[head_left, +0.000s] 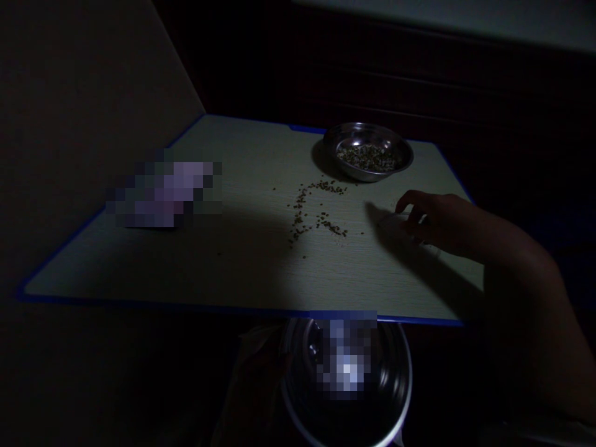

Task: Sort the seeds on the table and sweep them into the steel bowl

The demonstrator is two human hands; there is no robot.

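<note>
The scene is very dim. My right hand [431,220] rests on a pale board [233,248] with a blue rim, its fingers curled round a small clear object I cannot make out. Several loose seeds [316,214] lie scattered on the board just left of the hand. Beyond them stands a shallow steel bowl [369,151] holding more seeds. My left hand is out of sight.
A blurred purple patch [162,194] lies on the board's left half. Below the board's near edge sits a large shiny steel bowl [347,379]. Dark walls close in at the left and the back.
</note>
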